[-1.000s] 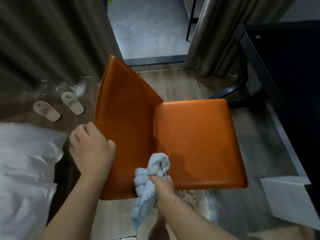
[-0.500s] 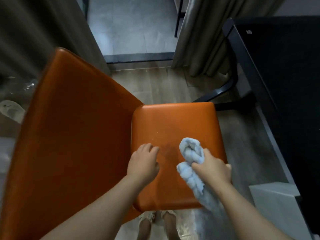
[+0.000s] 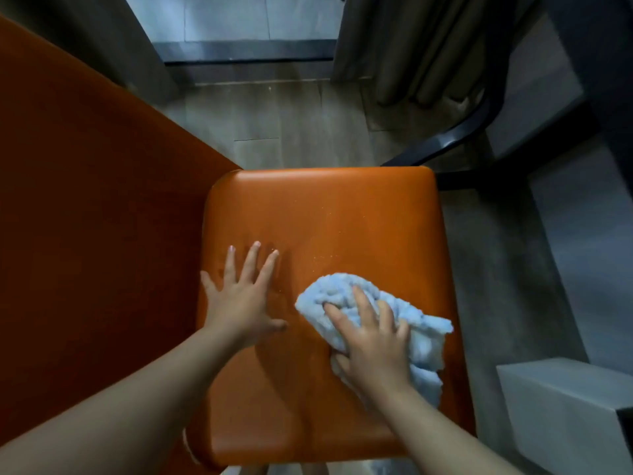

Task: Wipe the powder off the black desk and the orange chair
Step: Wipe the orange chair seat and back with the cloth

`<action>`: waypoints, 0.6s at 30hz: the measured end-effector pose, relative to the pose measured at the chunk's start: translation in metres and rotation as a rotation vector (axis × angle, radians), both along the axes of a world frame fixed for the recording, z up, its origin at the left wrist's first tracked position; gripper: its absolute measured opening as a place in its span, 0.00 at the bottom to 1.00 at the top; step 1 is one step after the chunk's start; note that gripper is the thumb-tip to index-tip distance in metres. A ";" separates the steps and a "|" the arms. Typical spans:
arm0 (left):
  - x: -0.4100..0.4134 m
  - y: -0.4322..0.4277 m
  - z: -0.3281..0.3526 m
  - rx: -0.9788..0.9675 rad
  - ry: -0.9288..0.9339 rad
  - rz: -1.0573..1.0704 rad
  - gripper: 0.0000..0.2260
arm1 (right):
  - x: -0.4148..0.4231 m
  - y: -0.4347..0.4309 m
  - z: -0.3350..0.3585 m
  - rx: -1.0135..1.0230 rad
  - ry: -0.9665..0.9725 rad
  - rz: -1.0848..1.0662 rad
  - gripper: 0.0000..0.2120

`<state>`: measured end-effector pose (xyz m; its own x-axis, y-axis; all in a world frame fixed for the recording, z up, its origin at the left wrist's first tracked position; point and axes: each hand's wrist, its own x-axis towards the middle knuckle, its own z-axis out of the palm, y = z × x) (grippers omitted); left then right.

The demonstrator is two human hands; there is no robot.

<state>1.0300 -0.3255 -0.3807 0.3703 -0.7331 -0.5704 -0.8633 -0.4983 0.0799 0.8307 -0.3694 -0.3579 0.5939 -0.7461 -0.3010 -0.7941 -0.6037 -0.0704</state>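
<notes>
While the orange chair (image 3: 325, 207) is viewed from above, its seat fills the middle of the view and its backrest (image 3: 85, 200) rises along the seat's left edge. Left hand (image 3: 239, 299) is laid flat on the seat close to that left edge, fingers (image 3: 251, 258) straight and spread, nothing held. Right hand (image 3: 373, 341) is pressed on a light blue cloth (image 3: 342, 289) toward the seat's right edge, in its near half; its fingers are spread over the bunched cloth, and the thumb's position cannot be told. Fine pale powder specks (image 3: 322, 257) are noted on the seat's centre, just beyond the cloth. Black desk (image 3: 609, 46) is seen only as a dark edge at upper right, apart from the chair. A white box (image 3: 565, 406) stands on the floor beside the seat's near right corner.
</notes>
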 end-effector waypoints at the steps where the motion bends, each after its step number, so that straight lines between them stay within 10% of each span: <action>1: 0.002 -0.004 -0.003 0.004 0.009 0.018 0.55 | -0.004 -0.009 0.001 -0.028 -0.084 0.009 0.37; 9: 0.018 -0.032 -0.021 0.000 0.098 0.245 0.56 | -0.003 -0.180 0.011 -0.155 -0.347 -0.735 0.19; 18: 0.029 -0.037 -0.019 0.143 0.160 0.214 0.46 | 0.028 -0.169 -0.006 0.034 0.006 -0.553 0.19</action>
<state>1.0590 -0.3625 -0.3998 0.4051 -0.5561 -0.7257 -0.7196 -0.6835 0.1221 0.8588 -0.5387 -0.3639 0.1142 -0.9363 -0.3322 -0.9926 -0.0938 -0.0770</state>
